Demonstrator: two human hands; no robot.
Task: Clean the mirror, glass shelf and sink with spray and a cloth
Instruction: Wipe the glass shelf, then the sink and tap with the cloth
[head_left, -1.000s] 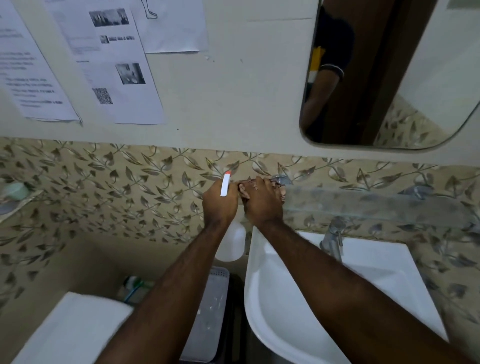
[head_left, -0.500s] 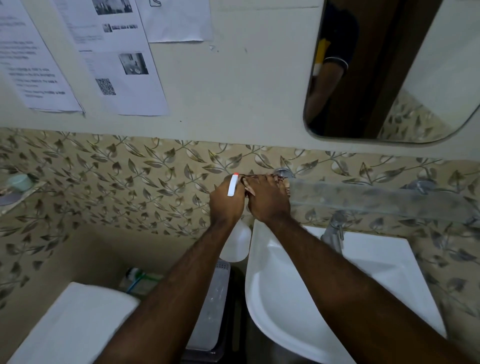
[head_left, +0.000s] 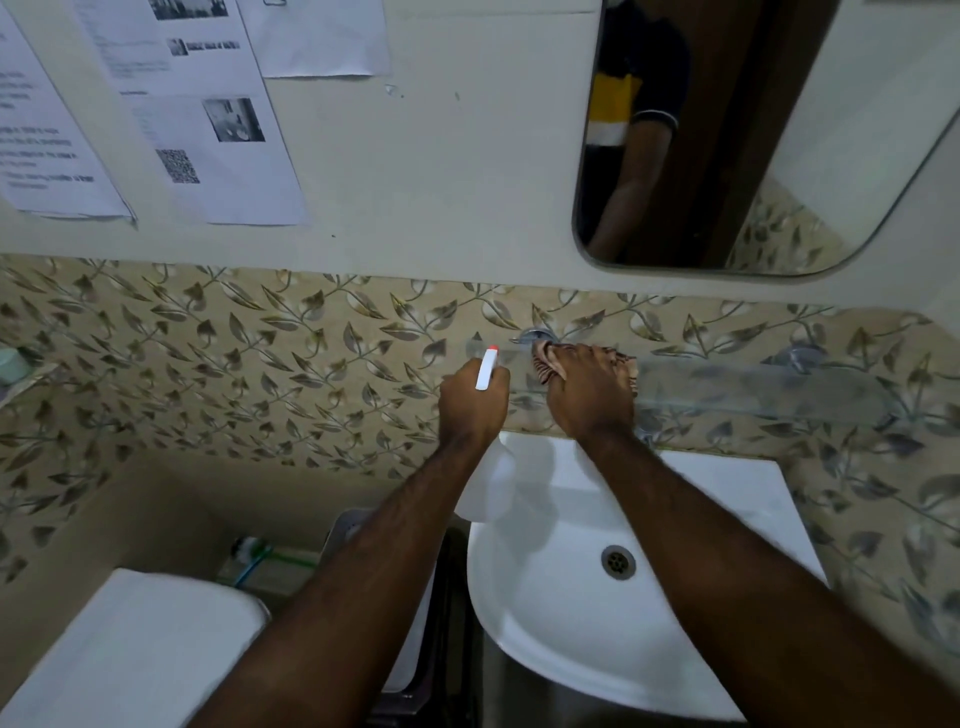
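A patterned brown cloth (head_left: 621, 366) lies bunched on the left end of the glass shelf (head_left: 753, 389), a clear plate fixed to the leaf-patterned tiles (head_left: 234, 364) just above the sink (head_left: 561, 597). The right hand (head_left: 589, 395) presses down on the cloth with its back to the camera, fingers curled over the fabric and gripping it, so that only the cloth's edges show at either side of the knuckles. A chrome bracket (head_left: 535, 336) holding the shelf sits just beyond the fingertips, touching the cloth's far edge.

Just beside it, to the left, the left hand (head_left: 472, 402) is closed around the neck of a white spray bottle (head_left: 488, 488). The bottle's white nozzle with its red tip (head_left: 487, 369) sticks up above the knuckles, pointing toward the wall, and the rounded body hangs below the wrist, over the sink's left rim. Both forearms reach forward from the bottom of the view, nearly straight, converging toward the shelf; the hands are close but apart.

The white sink has a metal drain (head_left: 618, 561) in its bowl. Above the shelf, on the plain wall, hangs the mirror (head_left: 831, 156), reflecting an arm and a dark sleeve. Printed paper notices (head_left: 208, 130) are stuck to the wall at upper left. A white toilet cistern (head_left: 130, 649) stands at lower left.
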